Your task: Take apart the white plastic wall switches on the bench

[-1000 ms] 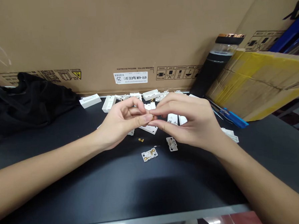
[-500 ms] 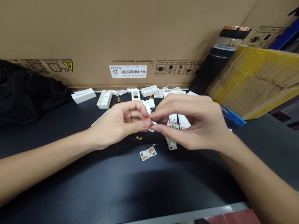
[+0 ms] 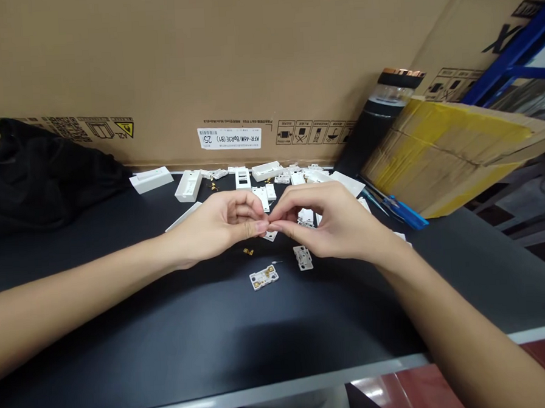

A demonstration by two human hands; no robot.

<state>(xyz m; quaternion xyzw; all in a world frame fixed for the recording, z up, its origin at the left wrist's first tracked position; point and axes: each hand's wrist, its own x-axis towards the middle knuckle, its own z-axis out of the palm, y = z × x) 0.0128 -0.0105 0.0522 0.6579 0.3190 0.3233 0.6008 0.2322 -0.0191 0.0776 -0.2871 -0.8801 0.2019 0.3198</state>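
Observation:
My left hand (image 3: 228,221) and my right hand (image 3: 328,219) meet fingertip to fingertip above the table. Each is closed in a pinch of thumb and forefinger, and what lies between the tips is too small and hidden to make out. Below them a white plastic base with brass contacts (image 3: 264,277) lies flat on the dark tabletop. A small brass terminal (image 3: 248,251) sits just behind it, with a tiny pale pin (image 3: 277,262) close by. Under my right hand lies another white base (image 3: 303,258) without visible brass.
White housings (image 3: 189,186) and other plastic parts are spread along the large cardboard box (image 3: 155,58). Black cloth (image 3: 47,179) lies left. At right are a dark bottle (image 3: 373,119), a yellow-taped carton (image 3: 457,152) and a blue-handled tool (image 3: 407,212). The table's metal edge (image 3: 219,401) is in front.
My right fingertips have drawn close to my left ones, and the brownish bit visible between them before is now hidden. The view has shifted slightly. The parts on the table look unmoved.

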